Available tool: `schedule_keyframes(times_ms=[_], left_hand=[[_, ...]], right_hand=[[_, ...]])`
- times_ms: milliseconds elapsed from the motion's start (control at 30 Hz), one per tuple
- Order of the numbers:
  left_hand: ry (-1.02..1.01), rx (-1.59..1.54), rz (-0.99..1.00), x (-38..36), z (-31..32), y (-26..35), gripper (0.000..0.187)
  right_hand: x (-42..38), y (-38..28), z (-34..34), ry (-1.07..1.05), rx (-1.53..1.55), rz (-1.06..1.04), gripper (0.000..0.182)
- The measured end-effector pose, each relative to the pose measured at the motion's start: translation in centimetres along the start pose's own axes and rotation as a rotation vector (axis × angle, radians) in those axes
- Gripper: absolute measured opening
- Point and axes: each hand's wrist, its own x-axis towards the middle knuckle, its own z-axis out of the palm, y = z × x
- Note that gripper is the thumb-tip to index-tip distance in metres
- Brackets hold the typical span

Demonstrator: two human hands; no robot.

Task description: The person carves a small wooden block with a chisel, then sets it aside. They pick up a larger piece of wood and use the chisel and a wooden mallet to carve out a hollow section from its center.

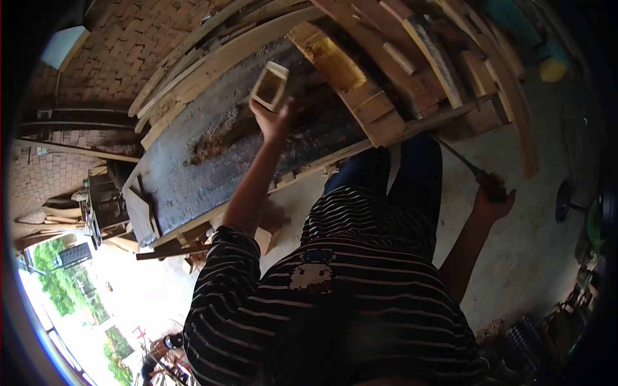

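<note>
**A small wooden frame held up over the dark surface**

The small, pale, square wooden frame [270, 85] is up in the air, above the long dark surface [193, 180]. It looks light, because one hand lifts it with ease. It looks stiff and hard, like dry wood, and open in the middle. Its thin sides could crack if squeezed too hard, so the best place to hold it is by a lower corner or edge.

The left hand [273, 121] is doing just that. Its fingers are closed on the bottom of the frame and pinch it there.

The right hand [492, 199] is out to the side, well apart from the frame. Its fingers are wrapped around the dark handle of a long thin metal tool [473, 170].

Brown wood shavings [215, 145] lie on the surface under the frame. Past it, many pale wooden planks [386, 71] are stacked. The grey concrete floor [528, 251] is below.
</note>
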Motion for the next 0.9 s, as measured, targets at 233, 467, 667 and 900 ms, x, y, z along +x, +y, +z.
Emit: schedule_keyframes(times_ms=[233, 467, 667, 900], left_hand=[[-0.102, -2.025, -0.96, 8.1, 0.5, 3.7, 0.057], [-0.104, -2.663, -0.532, 6.2, -4.5, 9.4, 0.062], [-0.07, -2.602, -0.765, 4.9, -5.8, 9.3, 0.063], [-0.059, -2.244, -1.02, 4.9, -3.5, 6.5, 0.046]], right_hand=[[-1.9, -4.4, -5.7, 0.087, 0.191, -0.009, 0.038], [-2.1, -3.6, -8.0, 0.17, 0.233, 0.099, 0.034], [-0.7, -1.8, -5.7, 0.217, 0.178, 0.094, 0.038], [-1.6, -1.1, -4.8, 0.15, 0.186, 0.16, 0.035]])
